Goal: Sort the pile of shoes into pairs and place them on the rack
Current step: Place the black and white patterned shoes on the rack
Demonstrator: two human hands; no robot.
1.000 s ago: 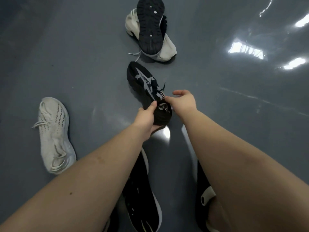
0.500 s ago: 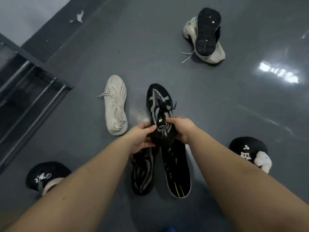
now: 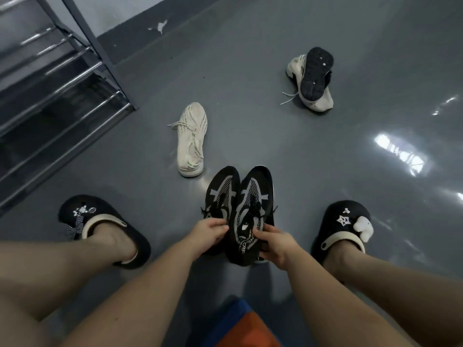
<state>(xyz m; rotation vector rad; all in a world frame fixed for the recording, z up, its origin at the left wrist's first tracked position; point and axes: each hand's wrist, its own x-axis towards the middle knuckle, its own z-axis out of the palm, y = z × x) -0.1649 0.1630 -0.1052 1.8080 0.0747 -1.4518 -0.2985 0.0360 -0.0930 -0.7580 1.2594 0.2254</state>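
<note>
both black shoes (image 3: 239, 209) now sit side by side, drawn closer — left hand (image 3: 208, 232) and right hand (image 3: 276, 242) each grip a heel; pair matched, rack (image 3: 62, 96) next.

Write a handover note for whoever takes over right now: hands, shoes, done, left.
Left hand grips the heel end of the left black sneaker; right hand grips the right black sneaker. The two are held side by side, toes pointing away: that pair is matched.
One white knit sneaker lies alone on the floor, ahead and left.
Farther off, to the right, a black shoe lies sole up on a beige shoe.
The rack stands at the left; no shoes show on the visible shelves.
Left: rack the black pair, then sort the other three.
</note>
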